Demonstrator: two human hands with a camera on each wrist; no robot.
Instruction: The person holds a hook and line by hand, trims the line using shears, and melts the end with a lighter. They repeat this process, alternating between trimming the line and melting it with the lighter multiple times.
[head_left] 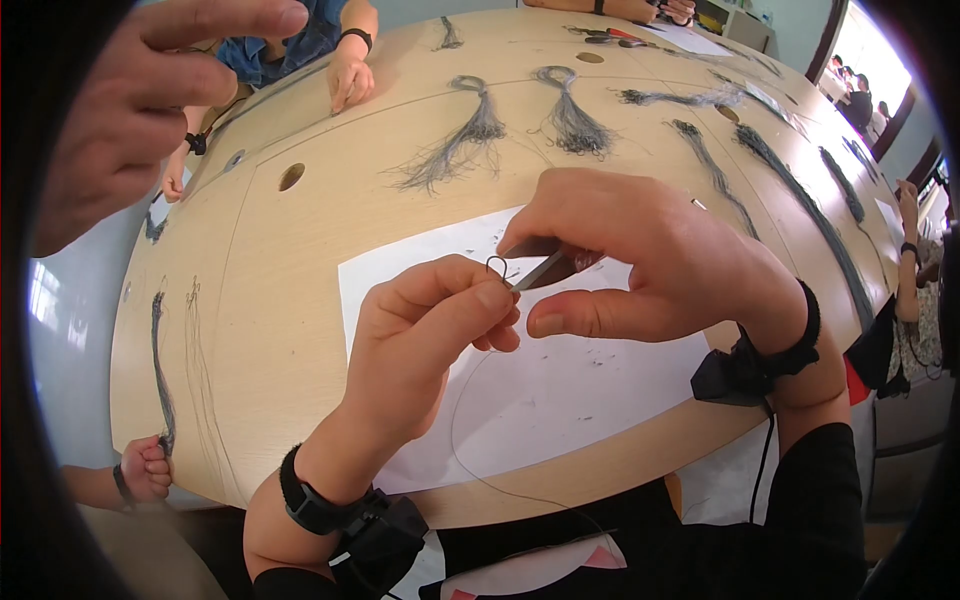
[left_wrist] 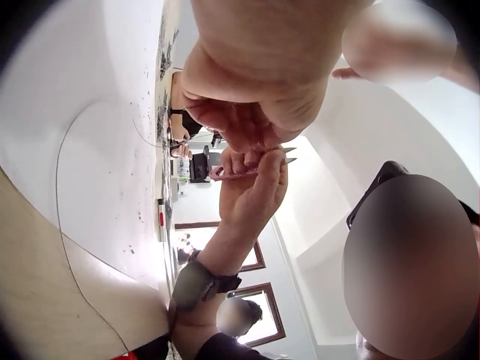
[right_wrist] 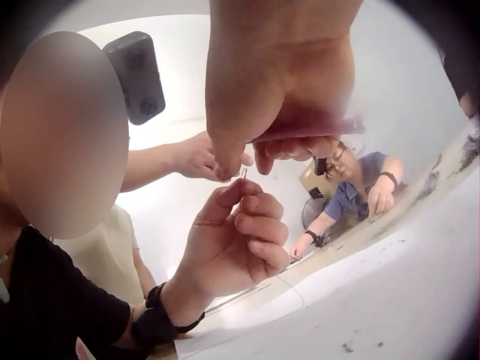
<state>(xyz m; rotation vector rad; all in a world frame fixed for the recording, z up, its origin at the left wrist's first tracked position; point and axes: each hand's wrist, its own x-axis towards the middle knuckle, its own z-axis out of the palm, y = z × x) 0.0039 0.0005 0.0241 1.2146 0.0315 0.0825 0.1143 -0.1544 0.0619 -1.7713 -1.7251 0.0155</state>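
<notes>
My left hand [head_left: 420, 320] pinches a small dark fish hook [head_left: 497, 262] between thumb and forefinger, its bend standing up above the fingertips. A thin line [head_left: 452, 430] trails below this hand, over the paper and down past the table edge. In my right hand [head_left: 640, 250] are small snips [head_left: 545, 270], their blades pointing at the hook and ending right at the left fingertips. The left wrist view shows two separated blade tips [left_wrist: 291, 154] and a pinkish handle [left_wrist: 236, 174] under the curled right fingers. The right thumb stands off from the blades in the head view.
White paper [head_left: 600, 400] with dark specks lies beneath my hands. Bundles of thin grey line [head_left: 575, 125] lie across the wooden table [head_left: 290, 330]. Another person's hand [head_left: 170, 100] is close at upper left. Other people's hands rest along the far and left edges.
</notes>
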